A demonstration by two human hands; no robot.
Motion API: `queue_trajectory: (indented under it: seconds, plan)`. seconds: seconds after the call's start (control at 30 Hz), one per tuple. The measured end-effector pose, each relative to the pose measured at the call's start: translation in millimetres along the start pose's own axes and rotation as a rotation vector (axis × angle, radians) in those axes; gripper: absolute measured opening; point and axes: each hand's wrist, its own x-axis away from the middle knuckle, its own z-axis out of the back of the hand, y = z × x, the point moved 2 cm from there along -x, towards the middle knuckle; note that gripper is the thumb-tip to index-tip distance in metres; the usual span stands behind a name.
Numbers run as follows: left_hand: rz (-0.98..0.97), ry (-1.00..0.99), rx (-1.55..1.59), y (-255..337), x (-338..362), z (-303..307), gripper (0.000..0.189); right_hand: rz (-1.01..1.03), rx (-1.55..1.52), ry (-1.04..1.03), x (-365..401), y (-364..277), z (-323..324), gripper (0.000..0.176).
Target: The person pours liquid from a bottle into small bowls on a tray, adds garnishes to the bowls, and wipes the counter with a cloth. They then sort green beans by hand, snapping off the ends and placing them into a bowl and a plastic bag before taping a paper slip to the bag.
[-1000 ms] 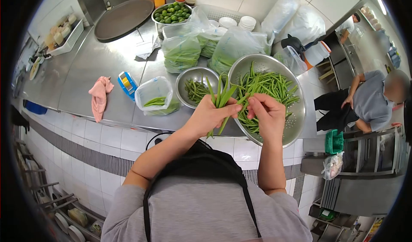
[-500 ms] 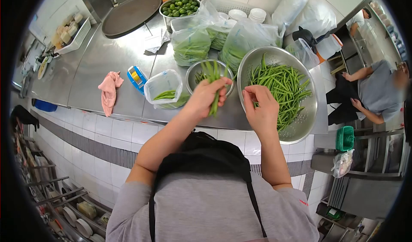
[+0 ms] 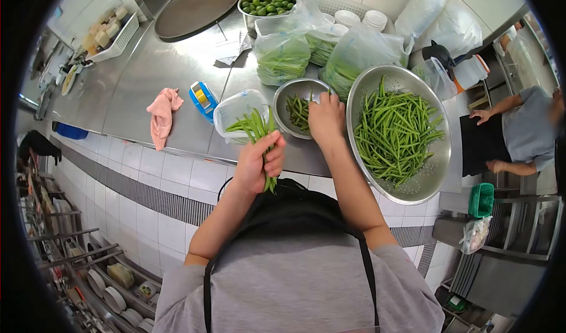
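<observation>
My left hand [image 3: 261, 163] is wrapped round a bunch of green beans [image 3: 254, 124], which sticks up in front of an open plastic bag [image 3: 224, 113]. Over the right side of a small metal bowl [image 3: 283, 119] is my right hand [image 3: 328, 119], fingers curled and pointing down; whatever they hold is hidden. Short dark green bean pieces [image 3: 299, 113] lie inside that bowl. Just right of my right hand a large metal colander [image 3: 437, 182], tilted towards me, contains a heap of long green beans [image 3: 394, 135].
Filled plastic bags [image 3: 282, 58] stand behind the bowl, near a pot of limes [image 3: 266, 4]. Leftward on the steel counter [image 3: 132, 91] are a blue tape dispenser [image 3: 203, 101] and a pink cloth [image 3: 163, 117]. At far right stands another person [image 3: 527, 126].
My left hand has moved down and left with the beans, away from above the small bowl. My right hand has gone from the colander's edge to the small bowl. The camera view has shifted slightly.
</observation>
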Motion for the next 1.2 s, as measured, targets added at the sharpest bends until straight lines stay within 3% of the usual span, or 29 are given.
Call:
queue_trajectory:
  seconds: [0.17, 0.3, 0.37, 0.43, 0.5, 0.53, 0.6, 0.7, 0.73, 0.77, 0.8, 0.83, 0.87, 1.0, 1.2]
  plan:
    - [-0.101, 0.052, 0.025, -0.4, -1.8, 13.7, 0.021, -0.053, 0.110, -0.113, -6.9, 11.4, -8.7, 0.016]
    - [-0.146, 0.134, -0.035, 1.7, -1.5, 12.0, 0.029, -0.014, 0.008, 0.001, -7.1, 2.5, 13.4, 0.015]
    - [-0.143, 0.163, -0.041, 0.3, -6.7, 5.7, 0.035, 0.041, -0.497, 0.238, -1.2, -16.2, 41.2, 0.014]
    - [-0.262, 0.207, -0.039, -1.8, -10.6, -1.9, 0.036, -0.194, -1.058, 0.088, 14.2, -37.5, 69.9, 0.015]
    - [-0.259, 0.141, -0.021, -5.4, -13.5, -4.8, 0.036, -0.199, -1.248, -0.102, 27.4, -50.1, 75.7, 0.015]
    - [-0.263, 0.074, 0.002, -7.6, -16.9, -8.1, 0.037, 0.055, -1.010, 0.055, 32.2, -49.7, 74.8, 0.015]
    - [-0.233, 0.098, -0.031, -15.4, -20.3, -5.8, 0.032, 0.267, -0.757, 0.226, 44.8, -44.1, 80.2, 0.013]
    - [-0.131, 0.217, -0.016, -17.8, -22.4, -8.5, 0.025, 0.064, -0.674, 0.175, 64.2, -3.2, 126.9, 0.009]
    - [-0.081, 0.096, 0.023, -16.1, -21.7, -4.8, 0.022, 0.058, -0.554, 0.308, 64.7, 28.2, 136.0, 0.009]
    - [-0.036, -0.022, 0.066, -17.6, -21.1, -5.2, 0.020, -0.096, -0.493, 0.310, 66.6, 59.6, 146.9, 0.009]
    - [-0.024, -0.031, 0.074, -19.7, -21.5, -9.7, 0.020, -0.299, -0.545, 0.248, 66.2, 88.9, 157.6, 0.006]
    - [-0.012, -0.007, 0.011, -19.7, -22.0, -15.0, 0.019, -0.327, -0.413, 0.238, 68.9, 122.1, 153.1, 0.009]
    - [-0.004, 0.016, -0.055, -19.4, -22.8, -19.1, 0.018, -0.400, -0.307, 0.023, 71.8, 148.4, 148.8, 0.012]
    - [0.041, -0.073, -0.074, -24.1, -23.5, -29.5, 0.018, -0.439, -0.313, -0.365, 82.3, 198.4, 107.5, 0.020]
    - [0.104, -0.107, -0.121, -34.1, -23.5, -35.2, 0.018, -0.356, -0.363, -0.286, 71.7, 208.3, 77.4, 0.019]
